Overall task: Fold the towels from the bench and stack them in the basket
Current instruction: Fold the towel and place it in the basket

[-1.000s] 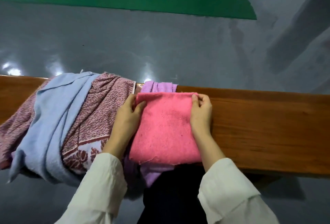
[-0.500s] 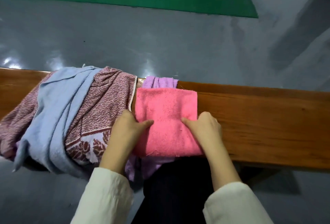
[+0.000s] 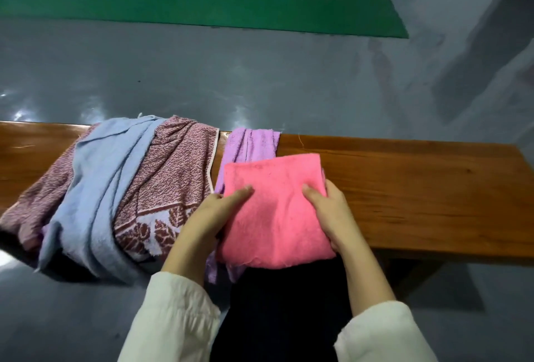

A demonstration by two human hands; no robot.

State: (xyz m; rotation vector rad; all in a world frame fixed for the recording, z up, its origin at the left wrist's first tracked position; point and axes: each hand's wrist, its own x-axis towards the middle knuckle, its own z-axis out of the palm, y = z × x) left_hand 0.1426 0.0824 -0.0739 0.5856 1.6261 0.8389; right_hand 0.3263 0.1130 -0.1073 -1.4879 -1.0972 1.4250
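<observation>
A folded pink towel [image 3: 274,208] lies on the wooden bench [image 3: 419,188], its near edge hanging past the bench's front. My left hand [image 3: 211,217] grips its left side and my right hand [image 3: 332,211] grips its right side, thumbs on top and fingers tucked under. A purple towel [image 3: 248,145] lies beneath the pink one. To the left, a light blue towel [image 3: 98,176] is draped over a maroon patterned towel [image 3: 173,171]. No basket is in view.
The bench's right end [image 3: 514,159] shows at the right of the view. Grey floor [image 3: 260,78] lies beyond the bench, with a green court mat [image 3: 202,0] further off. My dark-clothed legs [image 3: 283,304] are against the bench's front.
My hands slid from the pink towel's far corners down to its sides and took hold of it. The towel has shifted a little to the right.
</observation>
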